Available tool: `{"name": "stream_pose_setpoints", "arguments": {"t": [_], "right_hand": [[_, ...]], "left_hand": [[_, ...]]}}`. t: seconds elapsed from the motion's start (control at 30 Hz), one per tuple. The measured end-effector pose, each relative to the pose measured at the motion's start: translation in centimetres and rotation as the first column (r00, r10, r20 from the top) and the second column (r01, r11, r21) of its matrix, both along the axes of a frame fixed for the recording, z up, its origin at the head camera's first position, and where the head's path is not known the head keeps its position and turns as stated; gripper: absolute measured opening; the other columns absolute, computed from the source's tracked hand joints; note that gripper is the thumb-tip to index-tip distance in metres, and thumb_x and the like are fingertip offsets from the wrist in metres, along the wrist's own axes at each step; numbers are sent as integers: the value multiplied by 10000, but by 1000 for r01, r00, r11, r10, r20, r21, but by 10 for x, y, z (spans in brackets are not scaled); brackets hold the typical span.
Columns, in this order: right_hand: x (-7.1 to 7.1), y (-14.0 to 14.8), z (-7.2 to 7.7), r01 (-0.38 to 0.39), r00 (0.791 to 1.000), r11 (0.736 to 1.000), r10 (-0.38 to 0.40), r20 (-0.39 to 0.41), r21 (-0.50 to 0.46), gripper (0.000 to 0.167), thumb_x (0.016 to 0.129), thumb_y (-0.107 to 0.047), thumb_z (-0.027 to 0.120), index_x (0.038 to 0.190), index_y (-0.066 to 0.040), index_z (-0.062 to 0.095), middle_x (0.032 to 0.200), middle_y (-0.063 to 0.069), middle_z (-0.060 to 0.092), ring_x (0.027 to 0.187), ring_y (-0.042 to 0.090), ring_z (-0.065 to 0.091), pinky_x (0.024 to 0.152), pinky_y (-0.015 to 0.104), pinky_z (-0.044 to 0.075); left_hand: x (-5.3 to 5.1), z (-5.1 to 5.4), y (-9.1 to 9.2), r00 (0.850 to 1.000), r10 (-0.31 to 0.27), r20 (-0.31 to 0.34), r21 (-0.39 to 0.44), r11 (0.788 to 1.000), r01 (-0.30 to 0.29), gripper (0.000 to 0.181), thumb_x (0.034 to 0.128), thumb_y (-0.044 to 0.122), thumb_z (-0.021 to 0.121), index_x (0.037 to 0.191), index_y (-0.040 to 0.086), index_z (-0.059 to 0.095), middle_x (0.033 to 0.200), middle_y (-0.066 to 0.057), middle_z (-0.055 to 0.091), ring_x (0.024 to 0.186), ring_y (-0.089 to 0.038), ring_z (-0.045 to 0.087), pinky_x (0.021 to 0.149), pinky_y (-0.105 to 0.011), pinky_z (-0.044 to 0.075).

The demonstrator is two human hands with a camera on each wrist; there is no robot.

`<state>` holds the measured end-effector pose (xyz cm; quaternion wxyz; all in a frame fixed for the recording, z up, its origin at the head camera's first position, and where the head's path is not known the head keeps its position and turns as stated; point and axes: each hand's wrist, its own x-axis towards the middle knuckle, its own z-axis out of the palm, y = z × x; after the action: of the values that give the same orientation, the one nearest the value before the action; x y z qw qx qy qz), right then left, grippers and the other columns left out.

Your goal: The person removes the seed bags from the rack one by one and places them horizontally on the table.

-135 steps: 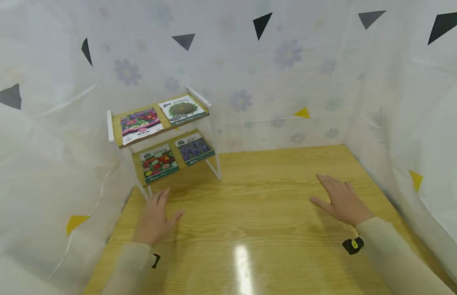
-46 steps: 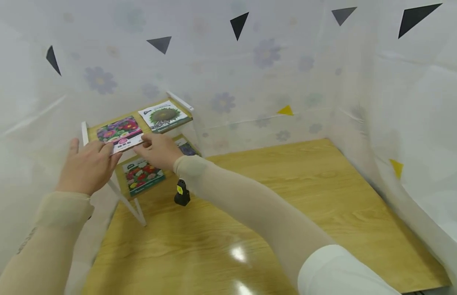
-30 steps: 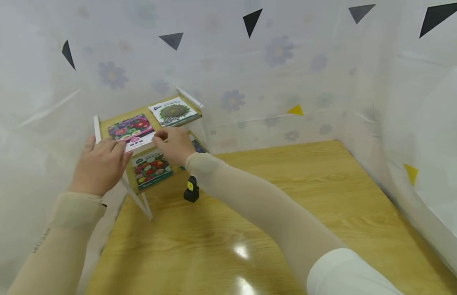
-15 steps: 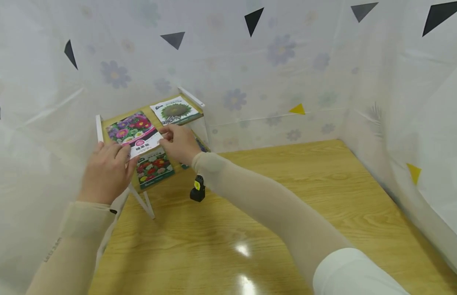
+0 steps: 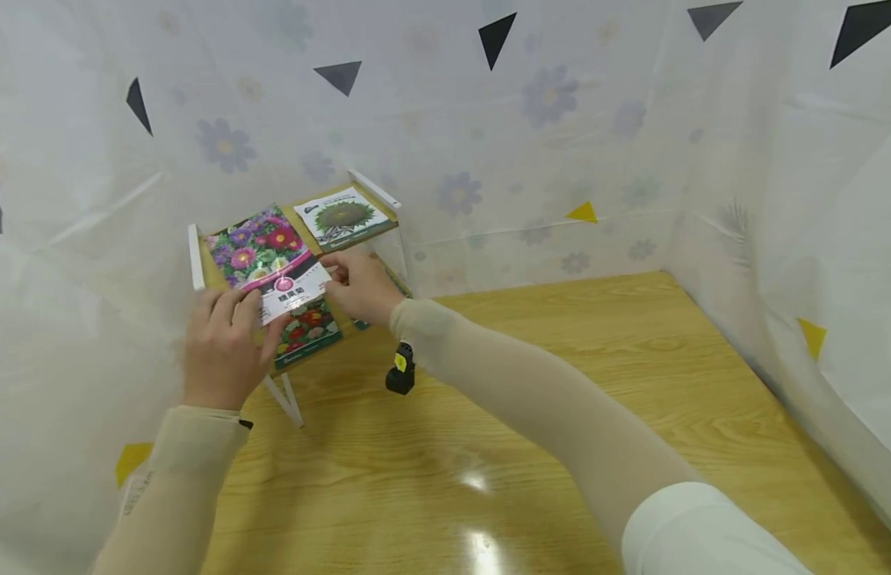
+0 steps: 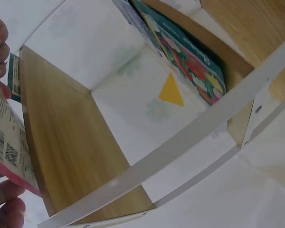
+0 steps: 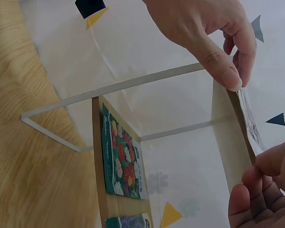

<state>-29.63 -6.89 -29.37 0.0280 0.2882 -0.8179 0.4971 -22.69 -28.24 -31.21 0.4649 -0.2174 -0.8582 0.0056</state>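
Note:
A seed packet (image 5: 262,247) with pink and purple flowers lies partly on the top board of a two-tier shelf (image 5: 196,259), its lower part out over the front edge. My left hand (image 5: 226,347) pinches its lower left corner. At its right edge, the thumb and fingers of my right hand (image 5: 362,283) pinch it. The packet's back (image 6: 9,142), with a barcode, shows in the left wrist view. To its right on the top board is a sunflower packet (image 5: 341,214). On the lower board lie a red-flower packet (image 7: 123,159) and a purple-flower packet (image 7: 130,222), mostly hidden in the head view.
The shelf's white metal legs (image 5: 291,399) stand on a wood-grain table (image 5: 532,383) at its back left. White patterned sheeting (image 5: 445,120) encloses the back and sides. A black wrist camera (image 5: 400,369) hangs below my right wrist.
Both hands came from above the table to the shelf and took hold of the pink-and-purple-flower packet. It has slid forward and right, further past the board's front edge. The other packets stayed in place.

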Motion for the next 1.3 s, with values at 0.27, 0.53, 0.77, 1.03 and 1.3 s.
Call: {"name": "stream_pose_setpoints", "arguments": {"t": [0.27, 0.53, 0.77, 1.03, 1.3], "right_hand": [[2, 16, -12, -15, 1000, 1000, 15, 5, -21, 391, 985, -143, 543, 1375, -150, 517, 850, -13, 589, 672, 127, 522, 589, 240, 430], [6, 33, -21, -48, 999, 996, 48, 9, -75, 362, 980, -130, 549, 1342, -135, 524, 904, 7, 581, 760, 144, 538, 648, 252, 453], [4, 45, -28, -23, 1000, 996, 21, -20, -81, 324, 956, -114, 592, 1276, -112, 544, 916, 10, 582, 767, 146, 533, 639, 236, 448], [9, 65, -28, -20, 1000, 994, 21, 7, -111, 262, 926, -102, 622, 1181, -67, 574, 991, 30, 595, 872, 144, 565, 772, 241, 494], [8, 83, -34, -18, 999, 992, 22, 29, -126, 255, 950, -148, 608, 1187, -61, 569, 981, 47, 601, 827, 166, 585, 725, 269, 516]], "left_hand": [[3, -18, 10, 996, 84, -9, 127, 989, -82, 765, 861, 577, 590, 1180, -118, 575, 1063, -315, 577, 900, -450, 518, 776, -537, 468], [4, -31, 27, 999, 31, -28, 217, 976, -24, 804, 880, 632, 535, 1228, -92, 562, 1043, -286, 600, 860, -416, 541, 743, -526, 485], [5, -38, 38, 999, -25, -32, 244, 969, 32, 720, 847, 483, 658, 1271, -89, 548, 1165, -280, 577, 1003, -420, 526, 882, -527, 477], [-1, -46, 44, 995, -93, -47, 209, 973, 101, 711, 883, 509, 623, 1269, -83, 550, 1206, -263, 576, 1083, -405, 546, 941, -513, 464], [-3, -55, 49, 977, -209, -42, 141, 967, 213, 670, 884, 472, 645, 1259, -77, 566, 1210, -251, 590, 1123, -403, 556, 977, -492, 451]]}}
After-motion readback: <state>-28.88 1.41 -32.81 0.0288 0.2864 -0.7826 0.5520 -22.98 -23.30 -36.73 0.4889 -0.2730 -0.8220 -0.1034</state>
